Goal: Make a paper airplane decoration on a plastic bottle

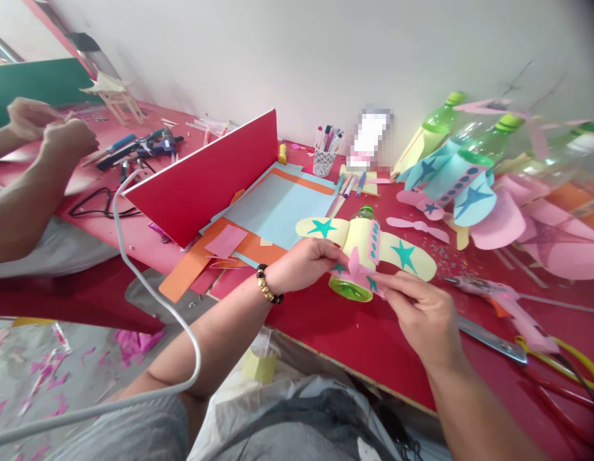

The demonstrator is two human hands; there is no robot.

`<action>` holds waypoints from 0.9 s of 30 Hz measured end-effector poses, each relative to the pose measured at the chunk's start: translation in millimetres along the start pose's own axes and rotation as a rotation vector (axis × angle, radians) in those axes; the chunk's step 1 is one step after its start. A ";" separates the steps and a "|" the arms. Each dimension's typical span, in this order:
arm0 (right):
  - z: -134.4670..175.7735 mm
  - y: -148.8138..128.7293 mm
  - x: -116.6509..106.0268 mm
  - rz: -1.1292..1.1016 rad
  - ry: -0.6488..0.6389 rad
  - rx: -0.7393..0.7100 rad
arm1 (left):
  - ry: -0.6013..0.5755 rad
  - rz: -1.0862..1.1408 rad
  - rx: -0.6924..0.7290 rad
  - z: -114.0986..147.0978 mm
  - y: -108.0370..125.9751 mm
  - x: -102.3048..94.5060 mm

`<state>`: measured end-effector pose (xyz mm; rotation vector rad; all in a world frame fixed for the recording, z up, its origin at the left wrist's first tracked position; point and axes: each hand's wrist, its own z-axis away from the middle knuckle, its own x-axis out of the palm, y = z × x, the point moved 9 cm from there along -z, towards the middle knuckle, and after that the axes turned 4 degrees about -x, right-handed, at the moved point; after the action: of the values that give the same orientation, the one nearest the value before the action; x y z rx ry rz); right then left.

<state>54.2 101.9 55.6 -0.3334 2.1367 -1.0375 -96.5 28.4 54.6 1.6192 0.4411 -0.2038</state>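
Observation:
A toy plane made from a plastic bottle (361,238) lies on the red table with its green base towards me. Pale yellow paper wraps its body, and its yellow wings (406,253) carry teal stars. A pink paper tail piece (355,269) with small teal stars sits near the base. My left hand (310,261), with a beaded bracelet at the wrist, pinches the left end of that tail piece. At its right end, my right hand (418,310) closes thumb and fingers on the pink paper. The fingertips partly cover both ends.
Right of my hands lie a pink glue gun (505,299) and scissors (493,342). Several finished bottle planes (470,173) stand behind. Coloured paper sheets (282,202), a pen cup (324,160) and a red divider board (214,173) are left. Another person's hands (56,131) work beyond; a white cable (133,262) hangs nearby.

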 end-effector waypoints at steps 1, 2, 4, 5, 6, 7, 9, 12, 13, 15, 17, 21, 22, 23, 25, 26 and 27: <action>-0.4 -1.9 0.9 0.019 -0.008 -0.025 | 0.000 -0.001 0.005 0.1 0.5 0.0; -0.7 -3.3 1.8 0.033 -0.017 -0.044 | 0.002 -0.002 0.008 0.1 0.7 -0.1; -1.0 -5.0 3.7 0.048 -0.035 -0.072 | 0.005 -0.001 0.012 0.1 0.9 -0.2; -1.0 -5.6 4.4 0.051 -0.043 -0.083 | 0.006 0.002 0.013 0.1 0.7 -0.2; -0.7 -6.3 5.0 0.055 -0.050 -0.093 | 0.005 0.006 0.014 0.1 0.5 -0.1; -0.4 -6.8 5.4 0.059 -0.057 -0.101 | 0.003 0.010 0.015 0.1 0.4 0.2; 0.3 -7.7 5.7 0.066 -0.066 -0.112 | -0.005 0.017 0.020 0.3 0.2 0.9; 0.6 -8.7 5.5 0.068 -0.069 -0.122 | -0.021 0.028 0.036 1.0 1.3 1.7; 0.4 -9.0 5.5 0.067 -0.069 -0.124 | -0.021 0.030 0.044 1.2 2.0 1.5; -0.2 -9.5 5.9 0.068 -0.071 -0.130 | -0.016 0.031 0.054 1.6 3.1 0.6; -0.7 -9.7 6.3 0.076 -0.073 -0.135 | -0.010 0.027 0.055 1.6 3.5 -0.1; -0.7 -10.7 6.7 0.086 -0.064 -0.158 | -0.010 0.012 0.019 1.3 0.3 0.5; -0.6 -10.9 6.9 0.086 -0.064 -0.163 | -0.007 0.002 -0.004 1.3 -1.9 0.6; -0.5 -11.0 7.2 0.086 -0.064 -0.166 | -0.004 -0.011 -0.030 1.4 -4.3 0.6; -0.5 -11.2 7.3 0.091 -0.064 -0.169 | 0.007 -0.043 -0.067 1.9 -7.5 0.2; -0.4 -11.6 7.2 0.094 -0.063 -0.171 | 0.014 -0.063 -0.077 2.3 -8.0 -0.3; -0.5 -12.0 7.0 0.095 -0.063 -0.172 | 0.020 -0.085 -0.081 2.7 -7.9 -0.7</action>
<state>48.1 90.9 61.5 -0.3382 2.1679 -0.7819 -99.9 26.0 47.4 1.5255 0.5273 -0.2313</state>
